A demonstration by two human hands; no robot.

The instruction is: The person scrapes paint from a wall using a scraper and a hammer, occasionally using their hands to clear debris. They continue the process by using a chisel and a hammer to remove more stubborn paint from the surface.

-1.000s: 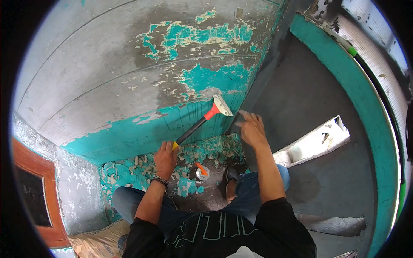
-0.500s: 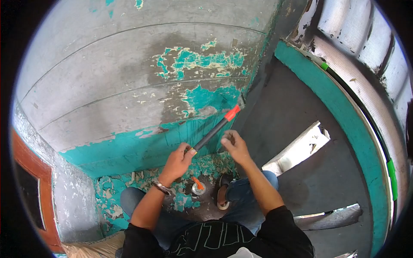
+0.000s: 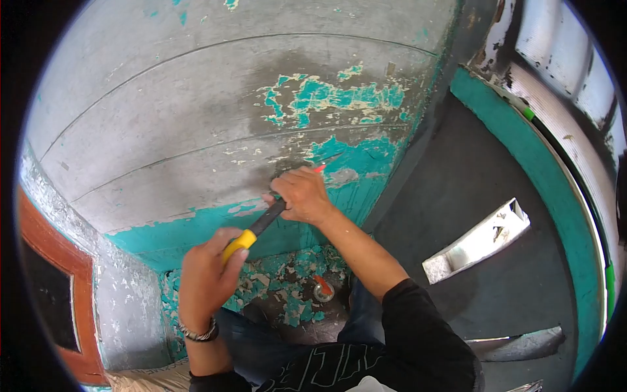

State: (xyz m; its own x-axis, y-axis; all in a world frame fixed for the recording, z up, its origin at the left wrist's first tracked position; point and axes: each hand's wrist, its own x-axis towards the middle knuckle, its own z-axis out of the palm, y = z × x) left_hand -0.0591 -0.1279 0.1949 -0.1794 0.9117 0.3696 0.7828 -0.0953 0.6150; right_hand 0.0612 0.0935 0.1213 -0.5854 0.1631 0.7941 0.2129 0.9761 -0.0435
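Note:
A long-handled paint scraper (image 3: 266,217) runs across the front of the wall, with a yellow end grip, a black shaft and a red head. My left hand (image 3: 210,264) is closed round the yellow end. Farther up, my right hand (image 3: 302,195) grips the shaft just below the red head, hiding part of it. The scraper's thin tip lies over the lower patch of turquoise paint (image 3: 366,157) on the wall. Around that patch the wall (image 3: 196,117) is bare grey, with pale flaking edges.
Paint flakes (image 3: 255,281) litter the floor at the wall's foot. A round tin (image 3: 324,293) with an orange-handled tool stands among them. To the right, a white metal piece (image 3: 480,242) lies on a dark surface. A brown wooden frame (image 3: 81,307) is at the left.
My right hand, free before, has taken hold of the scraper's shaft near the head. My left hand has moved left and nearer, and the tip has shifted left. The camera view has turned slightly.

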